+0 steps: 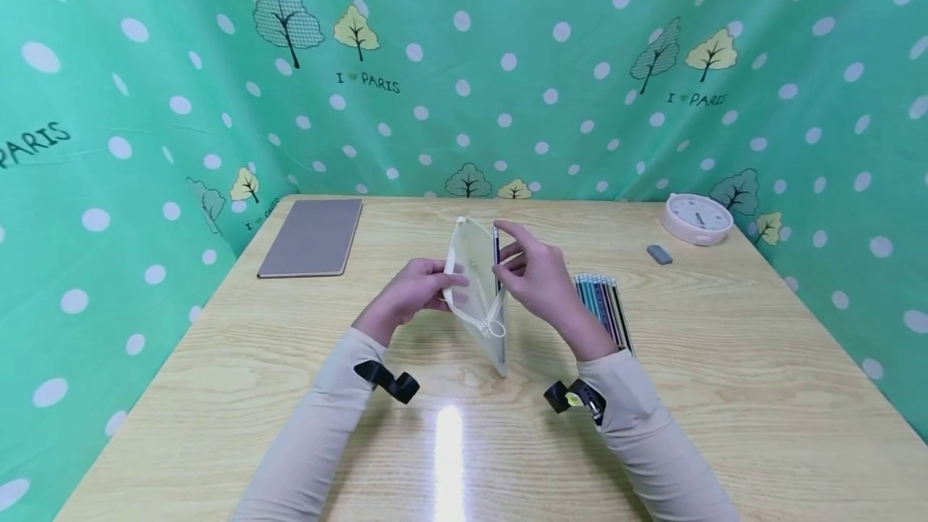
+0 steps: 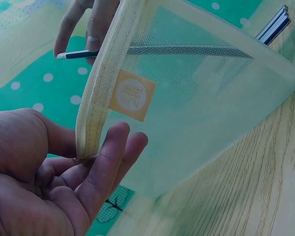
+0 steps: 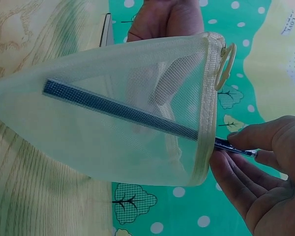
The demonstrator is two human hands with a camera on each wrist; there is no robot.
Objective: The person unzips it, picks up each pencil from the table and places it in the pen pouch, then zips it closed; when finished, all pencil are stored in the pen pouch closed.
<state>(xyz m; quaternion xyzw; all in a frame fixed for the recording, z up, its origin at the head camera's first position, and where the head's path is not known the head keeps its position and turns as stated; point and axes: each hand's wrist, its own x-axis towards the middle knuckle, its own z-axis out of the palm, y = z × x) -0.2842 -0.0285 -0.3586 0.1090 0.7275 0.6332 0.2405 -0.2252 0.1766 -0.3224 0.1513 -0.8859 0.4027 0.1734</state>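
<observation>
A pale mesh zip pouch (image 1: 474, 272) is held up above the table with its mouth open. My left hand (image 1: 419, 290) pinches one side of the zipped rim, thumb on one face and fingers on the other. My right hand (image 1: 538, 268) pinches the end of a dark pencil (image 3: 125, 113) at the pouch's mouth. Most of the pencil lies inside the pouch and shows through the mesh. In the left wrist view its white-tipped end (image 2: 78, 54) sticks out past the zip. A ring zip pull (image 3: 226, 66) hangs at one end of the rim.
A row of several pencils (image 1: 603, 304) lies on the wooden table (image 1: 725, 393), partly behind my right forearm. A grey notebook (image 1: 312, 238) lies at the back left. A grey eraser (image 1: 659, 254) and a round white clock (image 1: 698, 219) are at the back right.
</observation>
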